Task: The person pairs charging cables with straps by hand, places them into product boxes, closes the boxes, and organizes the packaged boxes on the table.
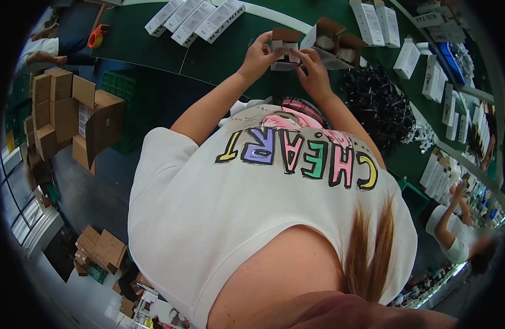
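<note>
At the green table's edge, a small carton [286, 37] with its brown flap raised is between my two hands. My left hand [257, 58] grips its left side, with fingers behind it and the thumb over its opening. My right hand [314, 70] is closed at the right side, its fingertips at the same opening. What lies inside is mostly covered by my fingers. Just right of it stands an open box [323, 57] with brown flaps and pale round items inside.
Several white mini fan boxes [193, 20] lie at the back left, near an orange tape dispenser [98, 36]. Black shredded filler [377, 101] is heaped to the right. More white boxes [407, 59] stand beyond it. Brown cartons [100, 122] are stacked at left; a co-worker [452, 233] is at right.
</note>
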`<state>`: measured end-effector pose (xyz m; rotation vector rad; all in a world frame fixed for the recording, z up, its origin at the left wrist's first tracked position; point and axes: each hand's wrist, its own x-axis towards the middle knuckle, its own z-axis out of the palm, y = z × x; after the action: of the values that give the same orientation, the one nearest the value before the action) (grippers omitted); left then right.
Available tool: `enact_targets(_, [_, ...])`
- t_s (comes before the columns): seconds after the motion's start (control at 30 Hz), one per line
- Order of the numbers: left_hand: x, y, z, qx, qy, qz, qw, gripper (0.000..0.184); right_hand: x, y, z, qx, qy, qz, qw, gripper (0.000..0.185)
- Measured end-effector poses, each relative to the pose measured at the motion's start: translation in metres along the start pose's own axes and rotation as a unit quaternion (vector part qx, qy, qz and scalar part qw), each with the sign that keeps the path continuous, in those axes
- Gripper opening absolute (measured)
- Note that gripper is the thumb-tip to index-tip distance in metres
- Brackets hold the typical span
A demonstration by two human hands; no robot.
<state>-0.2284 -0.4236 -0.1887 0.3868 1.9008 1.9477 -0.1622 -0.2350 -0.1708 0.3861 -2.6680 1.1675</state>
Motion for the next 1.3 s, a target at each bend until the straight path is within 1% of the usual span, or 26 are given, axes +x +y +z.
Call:
enact_targets(0.03, [-0.002, -0.002, 0.005, 0.112, 0.049, 0.054, 0.991, 0.04, -0.001, 0.004, 0.003, 0.007, 0.002, 0.0, 1.0, 0.052])
enact_targets(0.07, [-0.004, -0.005, 0.004, 0.114, 0.045, 0.053, 0.991, 0.04, -0.005, 0.005, 0.005, 0.007, 0.005, 0.003, 1.0, 0.052])
enact_targets(0.2, [0.0, -0.017, -0.004, 0.097, -0.033, 0.234, 0.967, 0.05, -0.009, 0.013, 0.008, 0.071, 0.023, 0.042, 0.996, 0.062])
enact_targets(0.23, [-0.003, -0.014, -0.003, 0.098, -0.039, 0.231, 0.967, 0.05, -0.012, 0.012, 0.009, 0.072, 0.027, 0.047, 0.996, 0.062])
enact_targets(0.27, [-0.006, -0.011, -0.003, 0.195, -0.026, 0.254, 0.947, 0.05, -0.013, 0.012, 0.009, 0.069, 0.024, 0.05, 0.996, 0.063])
enact_targets(0.3, [-0.01, -0.004, -0.002, 0.291, -0.013, 0.278, 0.915, 0.049, -0.013, 0.011, 0.009, 0.065, 0.023, 0.05, 0.996, 0.064])
enact_targets(0.37, [-0.011, 0.005, -0.002, 0.472, 0.014, 0.325, 0.819, 0.049, -0.008, 0.011, 0.01, 0.056, 0.024, 0.045, 0.997, 0.066])
enact_targets(0.57, [-0.012, -0.002, 0.005, 0.479, 0.024, 0.325, 0.815, 0.053, -0.011, 0.006, 0.013, 0.049, 0.018, 0.077, 0.996, 0.061])
enact_targets(0.7, [-0.019, 0.005, 0.011, 0.581, 0.028, 0.264, 0.769, 0.054, -0.016, 0.012, 0.017, 0.025, 0.056, 0.018, 0.998, 0.057])
enact_targets(0.73, [-0.019, 0.002, 0.012, 0.582, 0.029, 0.263, 0.769, 0.054, -0.017, 0.016, 0.017, 0.026, 0.055, 0.017, 0.998, 0.057])
enact_targets(0.77, [-0.024, -0.007, 0.015, 0.506, 0.032, 0.203, 0.838, 0.055, -0.023, 0.018, 0.017, -0.007, 0.037, 0.003, 0.999, 0.057])
enact_targets(0.8, [-0.029, -0.014, 0.015, 0.425, 0.037, 0.141, 0.893, 0.056, -0.027, 0.019, 0.016, -0.038, 0.021, -0.013, 0.999, 0.056])
enact_targets(0.83, [-0.027, -0.019, 0.011, 0.34, 0.043, 0.086, 0.936, 0.057, -0.024, 0.021, 0.016, -0.071, 0.01, -0.034, 0.997, 0.055])
enact_targets(0.87, [-0.023, -0.024, 0.006, 0.249, 0.047, 0.029, 0.967, 0.058, -0.021, 0.022, 0.016, -0.104, 0.0, -0.054, 0.993, 0.055])
enact_targets(0.9, [-0.021, -0.022, -0.001, 0.253, 0.05, 0.03, 0.966, 0.058, -0.019, 0.017, 0.016, -0.101, 0.002, -0.058, 0.993, 0.055])
enact_targets(1.03, [0.02, -0.02, -0.043, 0.319, 0.084, 0.044, 0.943, 0.064, -0.017, -0.004, -0.002, 0.016, 0.054, 0.021, 0.998, 0.043])
enact_targets(1.07, [0.035, -0.026, -0.061, 0.403, 0.104, 0.036, 0.909, 0.064, -0.023, -0.003, -0.005, 0.013, 0.059, 0.022, 0.998, 0.043])
enact_targets(1.1, [0.049, -0.035, -0.077, 0.483, 0.123, 0.027, 0.867, 0.065, -0.036, 0.003, -0.008, 0.021, 0.034, 0.062, 0.997, 0.039])
enact_targets(1.13, [0.059, -0.044, -0.086, 0.483, 0.116, 0.031, 0.867, 0.065, -0.051, 0.01, -0.011, 0.028, 0.009, 0.101, 0.994, 0.035])
enact_targets(1.17, [0.068, -0.054, -0.091, 0.547, 0.206, 0.118, 0.803, 0.061, -0.063, 0.017, -0.013, 0.036, -0.014, 0.14, 0.989, 0.032])
enact_targets(1.2, [0.082, -0.056, -0.091, 0.594, 0.291, 0.207, 0.721, 0.058, -0.067, 0.023, -0.014, 0.043, -0.033, 0.18, 0.982, 0.028])
enact_targets(1.23, [0.082, -0.022, -0.074, 0.455, 0.205, 0.186, 0.847, 0.053, -0.071, 0.027, -0.017, 0.035, -0.017, 0.19, 0.981, 0.028])
enact_targets(1.27, [0.069, 0.033, -0.045, 0.294, 0.099, 0.149, 0.939, 0.048, -0.08, 0.031, -0.024, 0.045, 0.013, 0.221, 0.974, 0.026])
enact_targets(1.3, [0.058, 0.073, -0.015, 0.282, 0.074, 0.153, 0.944, 0.048, -0.093, 0.035, -0.032, 0.053, 0.043, 0.254, 0.965, 0.024])
